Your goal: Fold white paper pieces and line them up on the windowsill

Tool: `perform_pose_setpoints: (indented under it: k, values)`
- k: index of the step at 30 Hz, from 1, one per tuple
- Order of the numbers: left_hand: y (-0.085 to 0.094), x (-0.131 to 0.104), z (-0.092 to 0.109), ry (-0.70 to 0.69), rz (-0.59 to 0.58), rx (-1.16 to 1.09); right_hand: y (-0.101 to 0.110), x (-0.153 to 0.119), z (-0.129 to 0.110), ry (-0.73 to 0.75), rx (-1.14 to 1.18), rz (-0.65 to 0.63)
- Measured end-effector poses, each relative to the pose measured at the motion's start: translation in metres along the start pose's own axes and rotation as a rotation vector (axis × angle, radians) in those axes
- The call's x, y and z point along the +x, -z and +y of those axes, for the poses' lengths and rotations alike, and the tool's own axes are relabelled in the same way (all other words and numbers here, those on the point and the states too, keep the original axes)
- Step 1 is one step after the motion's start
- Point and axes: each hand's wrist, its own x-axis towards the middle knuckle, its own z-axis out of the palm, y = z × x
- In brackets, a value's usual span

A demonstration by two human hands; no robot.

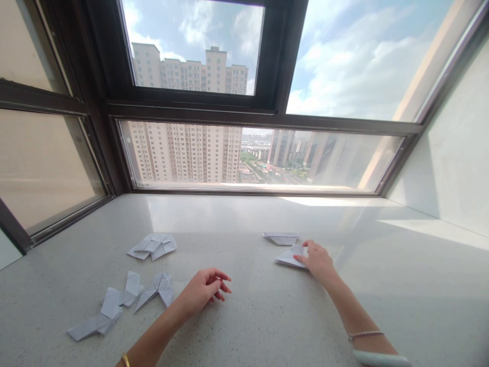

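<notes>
While left hand (208, 288) is empty, right hand (316, 259) holds one folded paper (291, 256).

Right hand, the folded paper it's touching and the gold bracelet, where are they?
Right hand (321, 264): head view, back of hand.
Folded paper (287, 257): head view, left part.
Gold bracelet (126, 360): head view, visible band.

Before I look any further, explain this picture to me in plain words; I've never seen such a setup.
There is no machine here: these are a person's two bare hands, seen by a camera worn on that person's head, looking forward and down. That is the only view. On the speckled windowsill, at left, lie an overlapping cluster of folded papers and, nearer, more creased paper pieces. The left hand holds nothing. The right hand touches a pointed paper fold; gripped or just pressed, I can't tell. Behind it lies a flatter paper fold.
</notes>
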Motion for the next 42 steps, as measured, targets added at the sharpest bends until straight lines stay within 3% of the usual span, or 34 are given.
perform_pose_setpoints:
  k: [11, 15, 20, 22, 25, 29, 35, 37, 42]
  values:
    - [0.004, -0.003, 0.009, -0.015, -0.005, 0.108, 0.003, -0.004, -0.005, 0.003, -0.008, 0.088]
    - [0.037, -0.02, 0.031, -0.091, 0.055, 0.369, 0.01, -0.001, -0.005, 0.027, 0.064, 0.143]
    - [0.094, -0.046, 0.042, 0.081, 0.155, 0.617, 0.029, -0.005, -0.02, 0.122, 0.272, 0.352]
    - [0.106, -0.049, 0.037, 0.162, 0.208, 0.724, 0.034, -0.011, -0.033, 0.192, 0.342, 0.38]
    - [0.11, -0.047, 0.026, 0.247, 0.27, 0.838, 0.039, -0.021, -0.055, 0.331, 0.452, 0.382]
    - [0.105, -0.041, 0.017, 0.258, 0.266, 0.797, 0.038, -0.04, -0.084, 0.518, 0.565, 0.27]
    - [0.094, -0.029, 0.02, 0.155, 0.283, 0.718, 0.038, -0.072, -0.116, 0.651, 0.693, -0.085]
    - [0.085, -0.025, 0.025, 0.1, 0.244, 0.586, 0.038, -0.08, -0.123, 0.641, 0.733, -0.182]
    - [0.053, -0.019, 0.035, -0.029, 0.143, -0.014, 0.036, -0.09, -0.132, 0.512, 0.862, -0.395]
